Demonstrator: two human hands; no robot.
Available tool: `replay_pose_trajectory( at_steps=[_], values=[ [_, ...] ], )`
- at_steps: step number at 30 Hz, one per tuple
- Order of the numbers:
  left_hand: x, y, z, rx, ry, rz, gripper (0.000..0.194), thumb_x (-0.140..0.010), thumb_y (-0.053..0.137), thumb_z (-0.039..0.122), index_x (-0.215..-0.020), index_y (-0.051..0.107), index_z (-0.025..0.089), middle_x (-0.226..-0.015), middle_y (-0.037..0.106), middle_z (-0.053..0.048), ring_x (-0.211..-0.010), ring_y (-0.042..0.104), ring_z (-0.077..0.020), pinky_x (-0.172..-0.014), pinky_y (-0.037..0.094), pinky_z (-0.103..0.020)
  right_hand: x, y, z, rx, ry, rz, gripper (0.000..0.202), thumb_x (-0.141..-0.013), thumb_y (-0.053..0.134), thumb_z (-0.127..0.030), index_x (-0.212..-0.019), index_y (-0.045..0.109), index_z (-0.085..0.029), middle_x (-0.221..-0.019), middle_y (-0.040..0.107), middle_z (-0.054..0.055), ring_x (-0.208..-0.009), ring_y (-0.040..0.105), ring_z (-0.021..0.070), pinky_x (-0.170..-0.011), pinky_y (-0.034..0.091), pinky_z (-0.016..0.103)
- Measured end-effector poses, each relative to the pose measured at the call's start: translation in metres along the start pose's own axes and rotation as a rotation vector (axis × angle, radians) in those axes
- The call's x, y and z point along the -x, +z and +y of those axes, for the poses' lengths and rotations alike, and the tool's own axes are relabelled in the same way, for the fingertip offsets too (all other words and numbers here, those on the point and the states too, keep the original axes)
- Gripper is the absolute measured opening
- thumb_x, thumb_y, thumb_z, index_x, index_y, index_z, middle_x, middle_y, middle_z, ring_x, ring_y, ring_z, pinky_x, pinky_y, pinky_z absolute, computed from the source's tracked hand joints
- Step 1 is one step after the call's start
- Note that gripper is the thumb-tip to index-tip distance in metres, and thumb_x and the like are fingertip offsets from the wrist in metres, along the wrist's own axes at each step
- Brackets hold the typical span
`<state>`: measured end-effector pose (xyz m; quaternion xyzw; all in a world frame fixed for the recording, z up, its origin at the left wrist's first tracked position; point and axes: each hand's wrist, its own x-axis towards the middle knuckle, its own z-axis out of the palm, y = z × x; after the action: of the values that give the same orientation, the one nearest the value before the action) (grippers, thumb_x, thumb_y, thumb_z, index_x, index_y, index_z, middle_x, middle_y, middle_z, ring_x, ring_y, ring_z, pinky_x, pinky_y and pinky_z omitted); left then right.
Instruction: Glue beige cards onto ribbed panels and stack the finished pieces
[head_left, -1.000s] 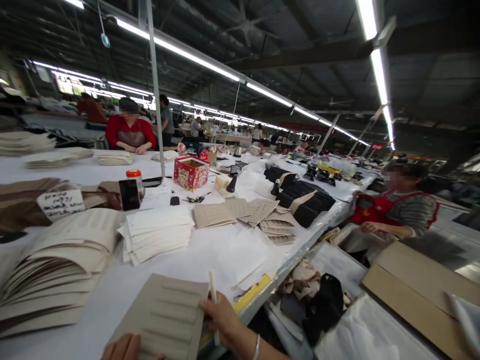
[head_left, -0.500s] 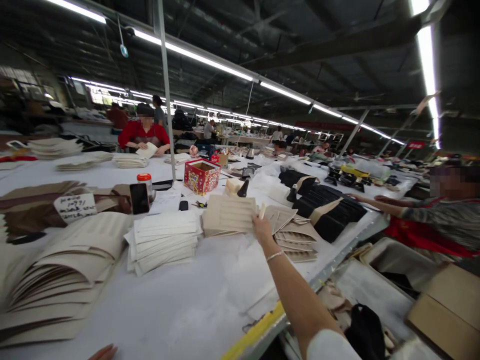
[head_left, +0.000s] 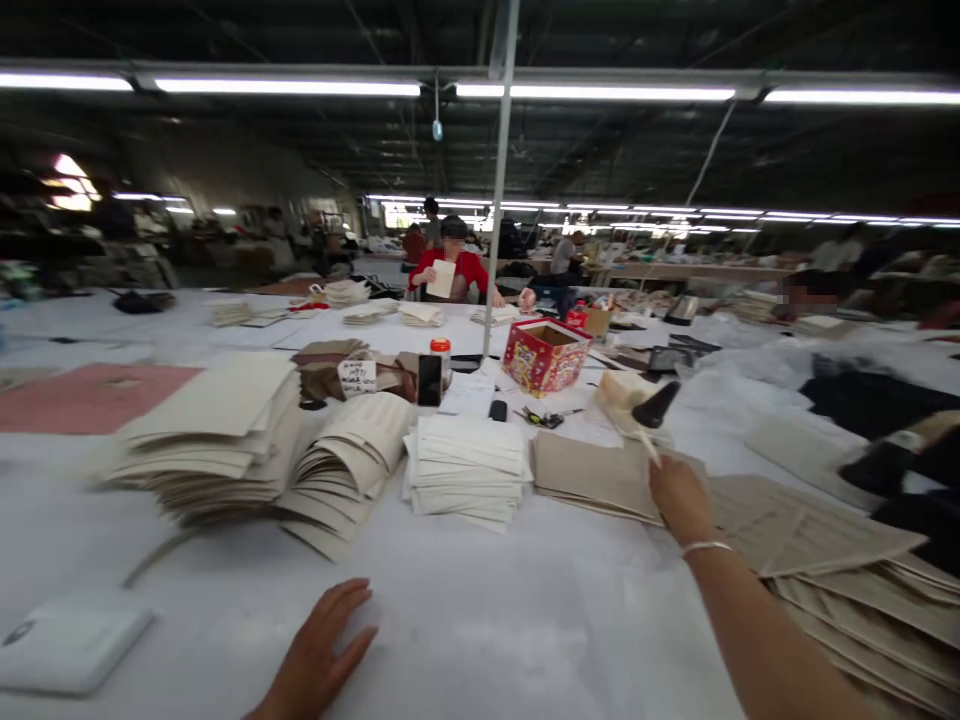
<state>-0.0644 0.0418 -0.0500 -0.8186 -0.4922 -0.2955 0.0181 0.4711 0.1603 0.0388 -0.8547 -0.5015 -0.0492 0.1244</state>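
Note:
My right hand (head_left: pixel 679 497) is closed round a thin pale stick (head_left: pixel 646 444) that points up and away. It is over the right part of a low stack of beige panels (head_left: pixel 585 470); contact with the panels cannot be made out. To its right lie more beige panels (head_left: pixel 810 525), fanned out. My left hand (head_left: pixel 322 640), fingers apart and holding nothing, is low over the white table (head_left: pixel 480 620). The closest pile beyond it is a stack of white sheets (head_left: pixel 466 465). Left of that, cream panels (head_left: pixel 352 450) curve over one another.
A taller cream stack (head_left: pixel 217 410) and a pink sheet (head_left: pixel 97 395) lie to the left. Behind the piles are a phone (head_left: pixel 430 380), a red patterned box (head_left: pixel 547 355) and a black cone-shaped object (head_left: pixel 656 405). A metal pole (head_left: pixel 501 180) rises mid-table. A co-worker in red (head_left: pixel 469 265) holds a panel opposite.
The view has swung left and levelled. My left hand has come further into view. My right hand still grips the pale stick, near the beige panels. The co-worker opposite has raised a panel.

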Motion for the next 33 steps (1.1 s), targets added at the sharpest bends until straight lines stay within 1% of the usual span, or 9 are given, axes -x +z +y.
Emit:
replay_pose_trajectory(
  at_steps=[4,7,12,16,21,26,29,30,33],
  values=[
    [-0.061,-0.035,-0.011,-0.149,0.008,0.174,0.029,-0.086,0.045,0.031,-0.108,0.059,0.019,-0.111,0.063,-0.01,-0.108,0.055,-0.0213,-0.095,0.044,-0.037,0.03,0.024,-0.02,-0.002,-0.218,-0.268,0.03,-0.092,0.033,-0.026,-0.104,0.058,-0.014,-0.094,0.064,0.018,-0.089,0.062,0.0245,-0.075,0.043,0.033],
    [-0.125,-0.05,-0.024,-0.27,0.04,0.164,0.033,-0.087,0.04,0.027,-0.113,0.057,0.018,-0.122,0.057,-0.011,-0.119,0.046,-0.0234,-0.102,0.034,-0.042,0.08,0.042,-0.053,0.036,-0.381,-0.374,0.026,-0.091,0.037,-0.025,-0.103,0.057,-0.014,-0.096,0.064,0.016,-0.093,0.061,0.0234,-0.078,0.042,0.031],
    [-0.212,-0.033,-0.045,-0.486,0.113,-0.211,0.054,-0.077,0.047,0.017,-0.131,0.043,0.017,-0.142,0.035,-0.014,-0.135,0.021,-0.0285,-0.108,0.01,-0.052,0.132,0.06,-0.095,0.103,-0.272,-0.405,0.031,-0.092,0.035,-0.029,-0.109,0.053,-0.011,-0.101,0.06,0.018,-0.088,0.063,0.0256,-0.072,0.046,0.034],
    [-0.233,-0.013,-0.058,-0.526,0.11,-0.422,0.04,-0.074,0.056,0.021,-0.113,0.057,0.017,-0.113,0.061,-0.018,-0.113,0.05,-0.0312,-0.102,0.02,-0.054,0.135,0.062,-0.1,0.111,-0.213,-0.359,0.037,-0.093,0.033,-0.038,-0.109,0.053,-0.011,-0.103,0.057,0.018,-0.088,0.063,0.0257,-0.072,0.046,0.034],
    [-0.235,-0.015,-0.059,-0.496,0.119,-0.434,0.018,-0.08,0.048,0.016,-0.086,0.065,0.012,-0.086,0.067,-0.017,-0.086,0.062,-0.0278,-0.077,0.043,-0.04,0.13,0.061,-0.098,0.136,-0.234,-0.376,0.034,-0.092,0.034,-0.031,-0.112,0.054,-0.012,-0.105,0.056,0.018,-0.089,0.062,0.0248,-0.073,0.047,0.033],
    [-0.22,-0.062,-0.051,-0.494,0.037,-0.312,0.032,-0.085,0.033,0.012,-0.101,0.061,0.013,-0.09,0.067,-0.014,-0.082,0.063,-0.0247,-0.068,0.047,-0.035,0.129,0.057,-0.103,0.132,-0.229,-0.4,0.035,-0.092,0.033,-0.027,-0.113,0.053,-0.009,-0.104,0.056,0.019,-0.09,0.062,0.0248,-0.073,0.046,0.033],
    [-0.165,-0.085,-0.049,-0.462,-0.017,-0.133,0.04,-0.091,0.024,0.02,-0.117,0.052,0.013,-0.108,0.063,-0.014,-0.098,0.059,-0.0222,-0.082,0.046,-0.035,0.133,0.049,-0.106,0.119,-0.194,-0.405,0.035,-0.091,0.035,-0.027,-0.112,0.054,-0.008,-0.103,0.056,0.02,-0.091,0.061,0.0254,-0.074,0.044,0.035],
    [-0.137,-0.087,-0.05,-0.386,0.006,0.005,0.038,-0.091,0.026,0.022,-0.115,0.054,0.014,-0.109,0.063,-0.013,-0.101,0.059,-0.0207,-0.089,0.044,-0.035,0.135,0.045,-0.106,0.126,-0.19,-0.396,0.035,-0.09,0.037,-0.028,-0.111,0.055,-0.008,-0.104,0.056,0.02,-0.092,0.06,0.0261,-0.075,0.044,0.036],
    [-0.041,-0.074,-0.052,-0.183,0.252,0.111,0.035,-0.088,0.032,0.02,-0.108,0.06,0.018,-0.103,0.067,-0.007,-0.102,0.059,-0.018,-0.101,0.037,-0.035,0.146,0.03,-0.107,0.191,-0.233,-0.311,0.034,-0.086,0.046,-0.032,-0.108,0.057,-0.008,-0.107,0.055,0.02,-0.1,0.054,0.0289,-0.08,0.041,0.039]
  ],
)
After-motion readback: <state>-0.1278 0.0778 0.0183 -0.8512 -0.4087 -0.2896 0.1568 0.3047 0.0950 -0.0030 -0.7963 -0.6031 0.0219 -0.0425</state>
